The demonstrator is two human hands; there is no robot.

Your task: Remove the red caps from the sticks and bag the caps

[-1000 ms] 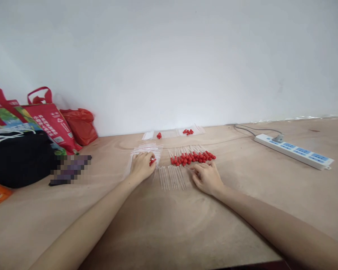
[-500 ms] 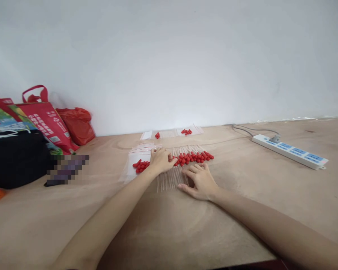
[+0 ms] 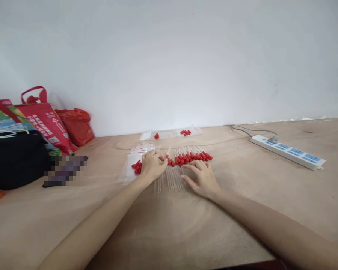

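Observation:
My left hand [image 3: 153,165] pinches a dropper [image 3: 167,156] by its red bulb, the clear thin tube pointing away from me. In front of it lies a row of droppers [image 3: 190,158], red bulbs toward me and tubes pointing at the wall. Nearer to me is a row of bare clear tubes [image 3: 174,180]. My right hand [image 3: 202,178] rests at the right end of these tubes, thumb and fingers apart. Loose red bulbs [image 3: 136,166] lie on clear zip bags [image 3: 128,173] on the left, partly hidden by my left hand.
Near the wall lie zip bags [image 3: 195,129] with red bulbs and tubes. A white power strip [image 3: 288,152] with a plugged-in cable is on the right. Red bags [image 3: 52,123], a black bag [image 3: 17,159] and a blurred-out flat object [image 3: 66,171] lie on the left of the wooden table [image 3: 169,232].
My left hand has moved slightly left and toward me, and a dropper now shows at its fingertips. The right hand has shifted only a little.

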